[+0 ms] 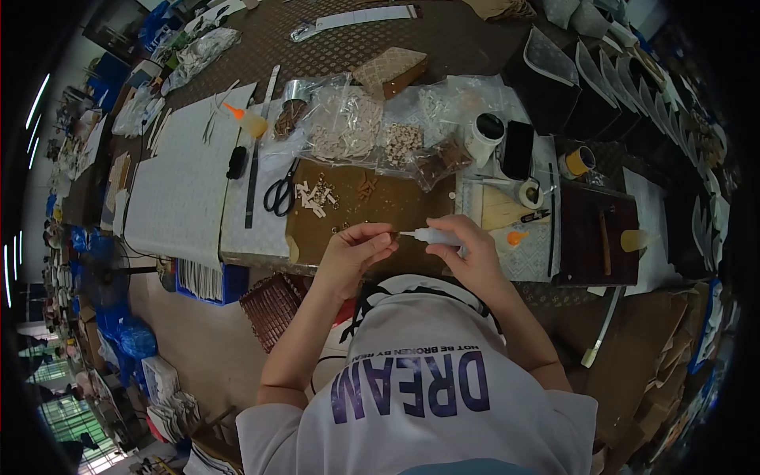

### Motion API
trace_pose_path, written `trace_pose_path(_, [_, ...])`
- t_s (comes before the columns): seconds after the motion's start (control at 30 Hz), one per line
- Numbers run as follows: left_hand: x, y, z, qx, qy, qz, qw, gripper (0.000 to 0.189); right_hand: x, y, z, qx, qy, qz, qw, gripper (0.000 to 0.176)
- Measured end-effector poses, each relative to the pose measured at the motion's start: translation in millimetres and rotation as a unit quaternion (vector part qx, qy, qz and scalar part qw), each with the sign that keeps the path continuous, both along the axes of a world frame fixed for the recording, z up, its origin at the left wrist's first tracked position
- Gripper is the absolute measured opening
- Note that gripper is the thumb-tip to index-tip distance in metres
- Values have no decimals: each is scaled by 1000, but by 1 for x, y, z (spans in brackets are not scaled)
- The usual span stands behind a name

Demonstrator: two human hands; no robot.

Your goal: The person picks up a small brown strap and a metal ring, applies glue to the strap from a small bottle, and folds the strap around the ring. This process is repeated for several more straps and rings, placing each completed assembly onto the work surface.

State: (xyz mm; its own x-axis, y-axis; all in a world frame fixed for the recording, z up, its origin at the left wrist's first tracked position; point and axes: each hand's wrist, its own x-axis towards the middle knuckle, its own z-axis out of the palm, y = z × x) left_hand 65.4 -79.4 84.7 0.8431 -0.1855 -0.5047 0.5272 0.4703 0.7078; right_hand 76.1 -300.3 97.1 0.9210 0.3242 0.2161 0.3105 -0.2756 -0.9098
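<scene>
My right hand (467,247) is closed round a small pale squeeze bottle (437,236), its narrow white nozzle pointing left. My left hand (360,252) pinches a tiny brown piece (395,235), and the nozzle tip reaches right up to it. Both hands are close together over the front edge of a brown work board (404,202). On that board lie a small heap of white strips and metal bits (317,195) and a few brown pieces (366,188). Black-handled scissors (280,194) rest at its left edge. An orange cap (516,237) lies to the right of my right hand.
Behind the board are plastic bags of small parts (348,131), a white jar (484,134) and a black phone (518,149). A glue bottle with an orange tip (249,121) stands at the left. Black upright boxes (546,75) line the right. A roll of tape (530,192) sits nearer.
</scene>
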Motion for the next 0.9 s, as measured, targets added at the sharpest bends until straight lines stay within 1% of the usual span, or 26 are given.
trace_pose_path(0.1, [-2, -1, 6, 14, 1, -1, 1000, 20, -2, 2, 3, -7, -27, -4, 1000, 36])
trace_pose_path(0.2, [-3, 0, 6, 14, -5, 1, 1000, 20, -5, 3, 0, 3, -15, -23, 1000, 37])
trace_pose_path(0.3, [-5, 1, 7, 15, -5, 2, 1000, 20, -4, 2, 1, -40, -42, -9, 998, 35])
trace_pose_path(0.5, [-9, 1, 3, 18, -12, 1, 1000, 20, -7, 5, 7, -81, -87, -9, 993, 33])
trace_pose_path(0.7, [-13, 1, 0, 23, -7, 2, 1000, 21, -9, 6, 13, -131, -143, 16, 981, 33])
trace_pose_path(0.9, [-18, 4, -2, 23, -8, 8, 1000, 21, -11, 10, 15, -141, -131, 29, 981, 32])
